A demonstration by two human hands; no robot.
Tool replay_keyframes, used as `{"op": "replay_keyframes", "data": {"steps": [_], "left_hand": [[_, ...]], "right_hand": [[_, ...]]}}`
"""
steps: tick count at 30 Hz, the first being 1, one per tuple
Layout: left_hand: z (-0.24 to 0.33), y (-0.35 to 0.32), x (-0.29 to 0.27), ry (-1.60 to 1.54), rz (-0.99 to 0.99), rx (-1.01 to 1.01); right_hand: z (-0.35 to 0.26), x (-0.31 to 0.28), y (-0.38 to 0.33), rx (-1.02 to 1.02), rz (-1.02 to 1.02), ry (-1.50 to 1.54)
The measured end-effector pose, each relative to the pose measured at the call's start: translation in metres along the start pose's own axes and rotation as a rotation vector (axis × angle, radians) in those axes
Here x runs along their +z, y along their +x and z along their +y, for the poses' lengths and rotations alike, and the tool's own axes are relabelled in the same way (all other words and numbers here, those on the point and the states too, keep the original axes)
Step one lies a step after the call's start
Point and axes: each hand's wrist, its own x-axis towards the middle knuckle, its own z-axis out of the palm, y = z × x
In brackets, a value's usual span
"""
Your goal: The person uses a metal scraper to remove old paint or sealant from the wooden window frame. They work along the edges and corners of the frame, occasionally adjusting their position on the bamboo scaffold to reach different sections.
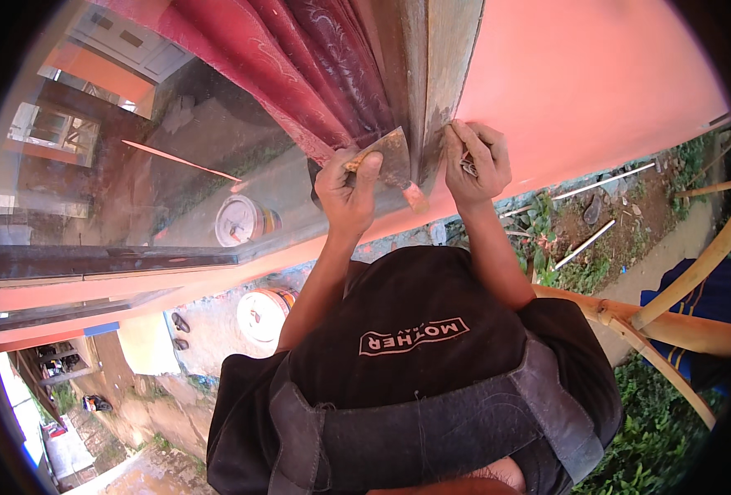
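- The pink wall (596,82) spreads between 1 and 2 o'clock, smooth and plain.
- The window pane (175,165) fills the 10 o'clock side, shiny with reflections; being glass, it is probably brittle, so a hard edge against it calls for care.
- The red curtain (291,74) hangs in folds at 11 o'clock, apparently behind the glass; it looks soft and light.
- The wooden frame (435,66) runs down from just past 12 o'clock between glass and wall, stiff and weathered, likely rough to the fingertips.
- The paint-type bucket (264,315) sits at 8 o'clock, well apart from the hands.
- The right hand (477,163), toward 2 o'clock, is curled, with its fingertips at the edge of the frame beside the wall.
- The left hand (349,186), near 12 o'clock, pinches between thumb and curled fingers.
- The scraper (394,157) is in that pinch, just in front of the frame, its short end pointing toward 5 o'clock. It should be light, with a thin, stiff, rusty blade; the narrow end seems the safer grip, away from the broad edge.
- Small pale pieces (468,163) show within the right hand's curl; what they are, I cannot tell.
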Motion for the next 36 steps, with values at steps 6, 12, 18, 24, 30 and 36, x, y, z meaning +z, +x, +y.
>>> {"op": "replay_keyframes", "data": {"steps": [6,12,18,24,30,36], "left_hand": [[-0.002,-0.005,0.0,-0.008,0.01,-0.007],[0.005,-0.007,0.01,0.001,0.01,0.044],[-0.001,-0.017,0.002,0.041,0.043,0.029],[0.01,-0.024,-0.011,0.09,0.078,0.024],[0.013,-0.031,-0.024,0.092,0.071,-0.002],[0.011,-0.038,-0.039,0.127,0.034,0.003]], "right_hand": [[0.002,-0.005,0.011,-0.084,-0.03,-0.027],[0.0,-0.002,0.015,0.001,-0.103,0.062],[0.007,-0.023,-0.042,0.418,-0.275,0.036],[-0.002,-0.032,-0.054,0.55,-0.231,0.225],[-0.024,-0.014,0.001,0.254,-0.044,0.02],[-0.023,-0.007,0.007,0.134,-0.049,-0.084]]}}
